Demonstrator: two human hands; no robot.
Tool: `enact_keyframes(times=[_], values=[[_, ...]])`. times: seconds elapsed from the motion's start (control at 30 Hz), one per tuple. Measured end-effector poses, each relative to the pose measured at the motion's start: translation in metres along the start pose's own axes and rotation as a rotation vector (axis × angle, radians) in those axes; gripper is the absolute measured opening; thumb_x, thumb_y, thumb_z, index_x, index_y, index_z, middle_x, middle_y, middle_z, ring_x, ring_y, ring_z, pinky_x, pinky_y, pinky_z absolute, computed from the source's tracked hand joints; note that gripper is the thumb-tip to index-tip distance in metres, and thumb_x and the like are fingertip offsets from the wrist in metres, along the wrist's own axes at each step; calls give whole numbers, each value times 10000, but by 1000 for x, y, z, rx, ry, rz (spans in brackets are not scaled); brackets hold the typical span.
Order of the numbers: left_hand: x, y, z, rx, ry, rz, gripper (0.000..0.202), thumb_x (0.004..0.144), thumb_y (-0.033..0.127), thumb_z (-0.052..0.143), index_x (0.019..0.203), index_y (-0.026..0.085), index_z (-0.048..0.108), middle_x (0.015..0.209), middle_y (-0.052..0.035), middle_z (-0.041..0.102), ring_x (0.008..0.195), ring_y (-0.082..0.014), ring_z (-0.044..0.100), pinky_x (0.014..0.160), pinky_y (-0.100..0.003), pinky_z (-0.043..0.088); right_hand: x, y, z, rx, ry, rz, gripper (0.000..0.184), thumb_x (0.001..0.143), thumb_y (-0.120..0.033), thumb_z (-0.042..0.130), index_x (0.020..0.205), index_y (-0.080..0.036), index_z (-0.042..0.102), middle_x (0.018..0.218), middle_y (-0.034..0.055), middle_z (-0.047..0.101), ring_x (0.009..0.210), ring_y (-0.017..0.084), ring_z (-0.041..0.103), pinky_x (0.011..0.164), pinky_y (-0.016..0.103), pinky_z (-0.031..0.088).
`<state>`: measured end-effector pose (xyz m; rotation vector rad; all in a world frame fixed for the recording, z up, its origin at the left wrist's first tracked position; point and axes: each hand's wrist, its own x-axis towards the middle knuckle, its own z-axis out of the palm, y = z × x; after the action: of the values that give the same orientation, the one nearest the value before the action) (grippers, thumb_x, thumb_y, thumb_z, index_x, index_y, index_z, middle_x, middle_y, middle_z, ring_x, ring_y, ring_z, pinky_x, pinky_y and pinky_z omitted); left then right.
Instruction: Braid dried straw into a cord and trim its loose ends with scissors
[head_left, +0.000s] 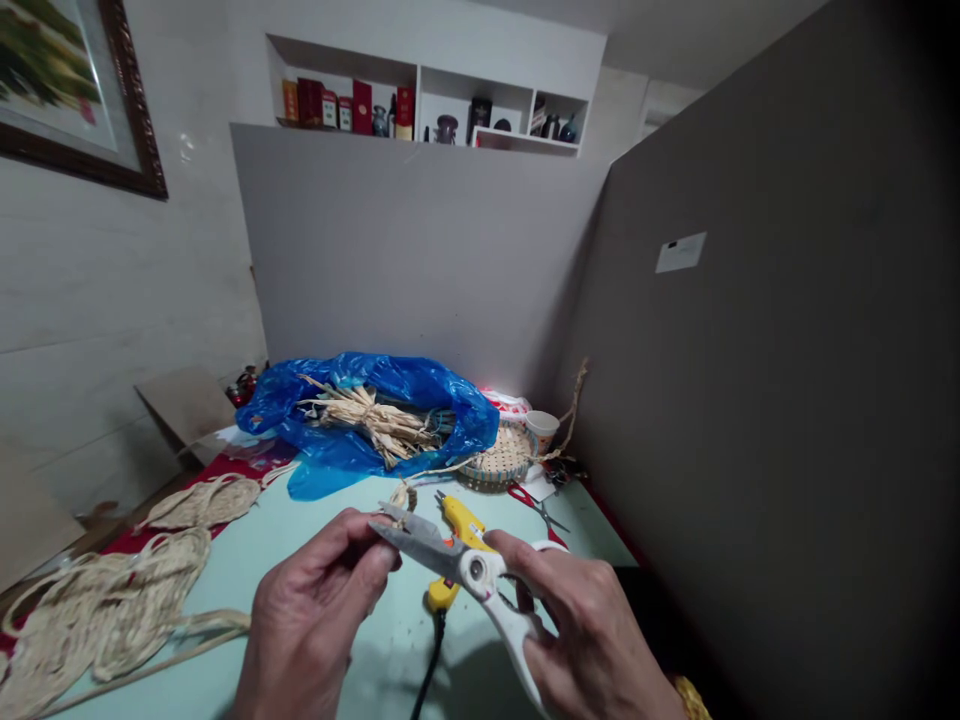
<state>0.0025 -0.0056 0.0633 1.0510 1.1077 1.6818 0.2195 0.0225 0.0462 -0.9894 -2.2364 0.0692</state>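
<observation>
A right hand [589, 615] grips white-handled scissors [476, 571], blades parted, beside a left hand [311, 610].
The left thumb and fingers nearly meet at the blade tips; whether they pinch anything cannot be told. The scissors look stiff and fairly light, best held by the handles; the small straw coil [406, 497] just beyond the blades seems light, dry and easily frayed, best pinched at its edge. Farther back, an open blue plastic bag [427, 375] holds bundled dry straw [375, 415], near a shallow woven basket [484, 484], its bottom showing.
</observation>
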Motion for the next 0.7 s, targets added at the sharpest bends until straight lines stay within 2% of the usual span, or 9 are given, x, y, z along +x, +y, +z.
enact_keyframes(times=[0.17,0.3,0.47,0.53,0.6,0.7], values=[[1,0,1,53,-2,9,170,709,349,769,841,247,739,687,24,542,744,-156,568,596,-168,475,1,3,0,19,-38,69,415,699,-84,482,1073,-195,623,636,-13,566,518,123,455,522,234,324],[1,6,4,48,29,23,188,683,335,787,834,231,748,768,3,607,758,-158,571,588,-164,470,7,-5,-6,195,-131,155,356,725,-92,483,1033,-200,624,644,-35,540,527,103,439,518,207,334],[-6,16,12,66,53,-11,204,619,354,824,770,230,765,851,-6,663,721,-144,585,626,-166,483,16,-12,-10,528,-6,434,161,797,-221,594,954,-188,602,549,-51,537,462,99,443,464,205,353],[-9,16,14,71,50,-49,249,585,390,836,760,225,771,837,-13,680,716,-149,585,629,-167,486,19,-12,-8,736,51,564,231,801,-320,649,972,-190,564,563,-32,600,420,90,441,427,202,364],[-11,14,17,87,-3,-138,301,586,439,825,792,227,771,766,-13,679,669,-142,565,571,-158,470,21,-13,-6,923,104,644,349,759,-377,717,992,-192,534,625,3,666,416,83,465,410,189,378],[-15,10,19,144,-105,-253,322,620,496,792,817,242,765,618,22,618,524,-90,467,464,-128,400,23,-18,-5,1126,182,652,492,642,-317,832,1010,-198,527,749,36,724,523,92,567,468,171,434]])
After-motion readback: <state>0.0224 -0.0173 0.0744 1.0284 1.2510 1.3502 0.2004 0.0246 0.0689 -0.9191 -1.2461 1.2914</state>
